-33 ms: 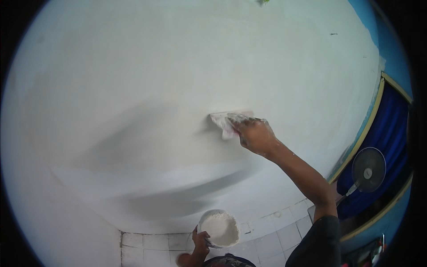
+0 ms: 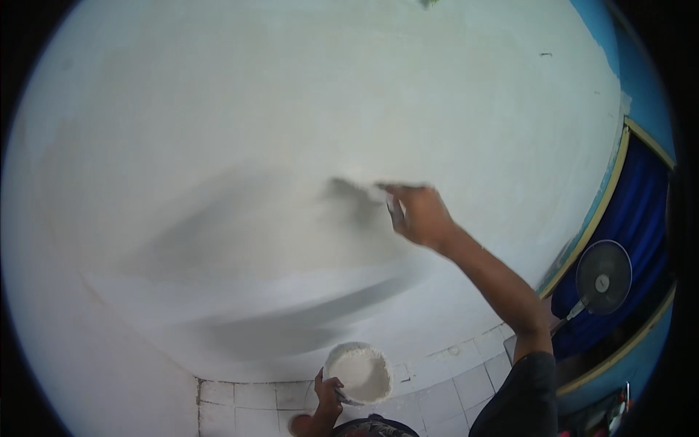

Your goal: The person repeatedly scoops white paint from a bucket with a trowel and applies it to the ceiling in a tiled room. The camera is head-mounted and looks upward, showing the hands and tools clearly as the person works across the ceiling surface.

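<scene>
My right hand [image 2: 421,215] is raised in front of the pale wall [image 2: 240,116], its fingers closed in a pinch. Of the putty scraper [image 2: 391,204] in it only a narrow, whitish part shows beside the fingers; the blade is turned nearly edge-on. A dark shadow falls on the wall just left of these fingers. Low in the view, my left hand [image 2: 328,393] grips the left rim of a round tub [image 2: 336,358]. White putty [image 2: 364,373] lies inside the tub and crusts its edge.
White floor tiles [image 2: 437,400] run along the wall's foot. At the right stands a fan [image 2: 603,280] before a dark blue curtain [image 2: 626,197] in a yellowish frame [image 2: 582,251]. A small hook or nail [image 2: 546,54] sticks out of the wall at the upper right.
The scraper's broad, putty-smeared face showed against the wall before; now it is tilted mostly out of sight as my right hand has turned. The left hand and tub have stayed put.
</scene>
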Demonstrator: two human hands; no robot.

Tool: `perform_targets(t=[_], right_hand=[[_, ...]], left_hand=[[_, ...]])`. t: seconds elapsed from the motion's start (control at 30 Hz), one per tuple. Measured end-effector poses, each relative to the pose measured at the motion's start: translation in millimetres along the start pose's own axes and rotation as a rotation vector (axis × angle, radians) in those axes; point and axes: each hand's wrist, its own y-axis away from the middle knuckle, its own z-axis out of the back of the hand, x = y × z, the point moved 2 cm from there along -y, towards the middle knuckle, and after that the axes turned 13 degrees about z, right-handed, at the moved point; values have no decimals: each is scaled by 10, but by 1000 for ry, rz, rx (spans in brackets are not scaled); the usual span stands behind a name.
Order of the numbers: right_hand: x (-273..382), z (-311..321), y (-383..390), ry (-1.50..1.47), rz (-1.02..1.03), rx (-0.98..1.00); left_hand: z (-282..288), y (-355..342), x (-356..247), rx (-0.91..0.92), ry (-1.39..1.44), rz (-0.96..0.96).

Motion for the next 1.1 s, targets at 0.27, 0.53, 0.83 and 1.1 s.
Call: perform_targets(t=[0.27,0.53,0.83,1.1], right_hand=[[-19,578,-1882,-638,-9,-803],[-1642,951,-1051,-79,-164,-886],[-1249,1687,-472,503,-278,-883],[-448,1559,-2124,326,2,-450]], left_hand=[[103,-249,-38,76,28,-31],[48,-314,-94,33,-98,-19],[-1,-157,-248,43,-41,-15],[-31,-59,-182,76,-51,-22]])
